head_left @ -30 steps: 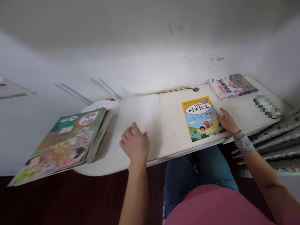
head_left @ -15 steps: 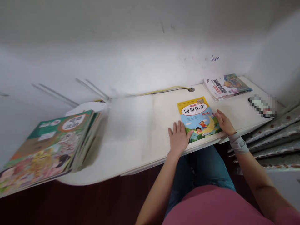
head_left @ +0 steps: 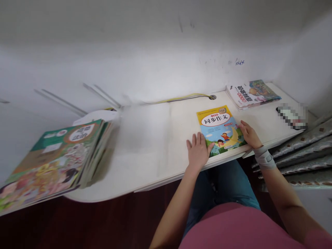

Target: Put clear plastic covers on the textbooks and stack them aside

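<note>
A yellow and blue book [head_left: 220,129] with a cartoon cover lies closed and flat near the desk's front edge. My left hand [head_left: 197,151] rests flat at its left side, fingers spread on the desk and thumb over the lower left of the cover. At the right edge of the book is my right hand [head_left: 249,135], its fingers stretched out along that edge. A wide band circles the right wrist. Neither hand grips the book.
A stack of books [head_left: 59,155] with a green and orange cover stands on the left. Thinner books [head_left: 252,94] lie at the back right, beside a blurred-out dark-edged object [head_left: 292,117]. A yellow cable [head_left: 186,96] runs along the wall into a desk hole. Patterned fabric [head_left: 301,148] hangs at right.
</note>
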`<state>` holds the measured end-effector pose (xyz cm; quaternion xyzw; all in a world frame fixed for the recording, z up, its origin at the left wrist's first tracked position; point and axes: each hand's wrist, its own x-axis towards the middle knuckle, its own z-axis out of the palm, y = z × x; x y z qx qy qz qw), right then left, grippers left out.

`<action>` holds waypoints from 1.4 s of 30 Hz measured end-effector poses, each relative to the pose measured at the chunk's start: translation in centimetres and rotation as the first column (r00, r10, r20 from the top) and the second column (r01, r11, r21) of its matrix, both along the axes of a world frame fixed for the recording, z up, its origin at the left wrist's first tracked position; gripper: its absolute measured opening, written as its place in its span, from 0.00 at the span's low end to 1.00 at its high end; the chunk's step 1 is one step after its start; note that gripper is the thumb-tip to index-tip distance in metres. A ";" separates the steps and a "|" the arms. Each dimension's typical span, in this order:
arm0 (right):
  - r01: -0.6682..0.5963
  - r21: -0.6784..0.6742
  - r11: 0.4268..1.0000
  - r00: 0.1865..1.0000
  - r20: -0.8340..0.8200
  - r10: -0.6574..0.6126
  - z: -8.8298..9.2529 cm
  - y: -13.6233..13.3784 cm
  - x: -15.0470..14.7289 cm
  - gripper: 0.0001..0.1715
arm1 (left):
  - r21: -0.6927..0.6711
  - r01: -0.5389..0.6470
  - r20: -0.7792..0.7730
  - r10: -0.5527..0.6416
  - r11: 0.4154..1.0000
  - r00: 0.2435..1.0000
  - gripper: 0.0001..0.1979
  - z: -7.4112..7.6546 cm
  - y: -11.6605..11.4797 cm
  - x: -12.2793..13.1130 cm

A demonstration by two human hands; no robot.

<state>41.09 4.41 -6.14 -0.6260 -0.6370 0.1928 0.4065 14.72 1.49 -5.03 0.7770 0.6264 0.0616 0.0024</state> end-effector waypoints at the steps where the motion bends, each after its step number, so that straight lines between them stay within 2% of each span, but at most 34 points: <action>1: 0.000 -0.001 1.000 1.000 -0.004 0.000 0.0 0.0 0.0 0.41 | 0.002 -0.001 0.001 0.001 1.000 1.000 0.35 0.0 0.0 0.0; 10: 0.007 -0.016 1.000 0.993 -0.121 -0.009 1.3 -1.0 -0.1 0.41 | 0.004 -0.005 0.002 0.005 1.000 1.000 0.34 0.0 -0.1 0.1; 14: -0.079 0.008 0.997 0.962 -0.263 0.078 2.8 -1.5 0.2 0.33 | -0.038 -0.010 0.017 0.011 0.999 1.000 0.35 0.3 0.0 1.1; 17: -0.220 0.079 0.972 0.937 -0.258 0.233 4.3 -1.3 -0.6 0.25 | -0.084 0.000 0.037 0.003 0.996 0.999 0.35 0.3 0.2 2.8; 21: -0.444 0.140 0.885 0.888 -0.064 0.455 5.8 -0.4 -3.7 0.23 | -0.123 0.048 0.084 -0.038 0.991 0.996 0.34 0.8 0.4 4.2; 24: -0.532 0.134 0.836 0.843 0.175 0.509 5.7 0.2 -6.7 0.23 | -0.124 0.156 0.133 -0.140 0.980 0.981 0.31 1.6 0.6 2.5; 27: -0.540 0.052 0.840 0.781 0.405 0.476 5.4 0.0 -9.2 0.23 | -0.036 0.143 0.103 -0.139 0.989 0.985 0.29 2.2 0.6 -1.4; 30: -0.513 0.000 0.858 0.699 0.580 0.418 5.3 -0.6 -11.4 0.23 | 0.008 0.011 0.034 -0.011 1.000 0.999 0.30 1.9 0.4 -5.5; 32: -0.503 -0.012 0.864 0.647 0.658 0.386 5.3 -1.0 -12.7 0.22 | 0.003 -0.046 0.003 0.046 0.999 0.999 0.31 1.4 0.1 -7.2; 36: -0.464 -0.019 0.886 0.589 0.740 0.325 5.0 -1.3 -15.2 0.19 | 0.012 -0.109 -0.001 0.109 0.994 0.994 0.33 0.6 -0.3 -7.9; 42: -0.442 0.007 0.897 0.577 0.768 0.278 3.7 -1.2 -17.5 0.20 | 0.039 -0.147 0.042 0.145 0.988 0.989 0.34 0.3 -0.1 -7.5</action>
